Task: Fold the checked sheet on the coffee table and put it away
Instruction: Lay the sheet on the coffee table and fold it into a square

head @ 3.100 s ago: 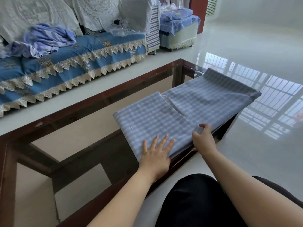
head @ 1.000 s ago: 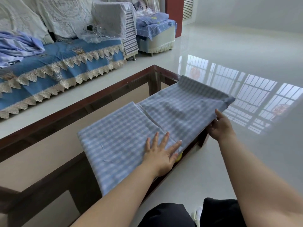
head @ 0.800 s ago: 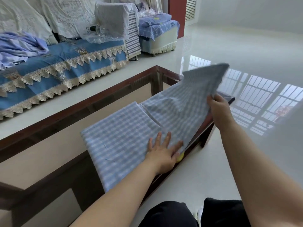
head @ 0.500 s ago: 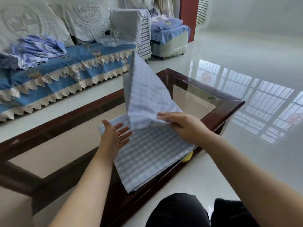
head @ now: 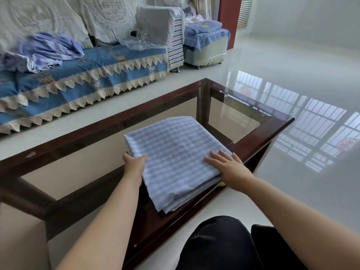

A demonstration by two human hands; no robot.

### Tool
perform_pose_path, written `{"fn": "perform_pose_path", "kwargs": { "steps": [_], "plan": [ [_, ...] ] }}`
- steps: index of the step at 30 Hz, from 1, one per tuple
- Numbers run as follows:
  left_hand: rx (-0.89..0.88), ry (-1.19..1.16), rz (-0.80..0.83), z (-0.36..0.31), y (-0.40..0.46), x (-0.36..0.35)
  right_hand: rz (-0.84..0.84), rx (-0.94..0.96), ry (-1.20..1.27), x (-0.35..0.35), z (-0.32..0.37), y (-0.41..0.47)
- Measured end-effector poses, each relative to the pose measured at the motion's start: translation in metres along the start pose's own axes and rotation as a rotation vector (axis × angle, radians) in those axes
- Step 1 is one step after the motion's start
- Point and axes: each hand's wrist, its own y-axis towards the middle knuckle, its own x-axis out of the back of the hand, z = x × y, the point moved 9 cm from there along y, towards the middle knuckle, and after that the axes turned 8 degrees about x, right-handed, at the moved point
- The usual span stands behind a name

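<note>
The checked sheet (head: pixel 176 156) lies folded in a thick square on the coffee table (head: pixel 259 141), at the table's near edge. The left hand (head: pixel 134 165) grips the sheet's left side, thumb on top and fingers tucked under. The right hand (head: pixel 228 168) lies flat on the sheet's right side, fingers straight and a little spread. I think it helps to press the layers flat and line up the edges before lifting. Something yellow peeks out under the sheet's right edge; I cannot tell what.
</note>
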Motion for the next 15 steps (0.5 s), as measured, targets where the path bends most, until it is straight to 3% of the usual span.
{"fn": "perform_pose_path", "kwargs": {
  "steps": [7, 13, 15],
  "plan": [
    [-0.041, 0.213, -0.023, 0.003, -0.01, -0.009, 0.08, -0.029, 0.177, -0.007, -0.01, 0.006],
    [-0.179, 0.757, -0.132, 0.01, -0.039, -0.01, 0.315, -0.018, 0.271, -0.011, -0.011, 0.003],
    [-0.335, 0.937, -0.238, 0.003, -0.045, -0.008, 0.425, -0.025, 0.325, -0.009, -0.012, -0.001]
  ]
}}
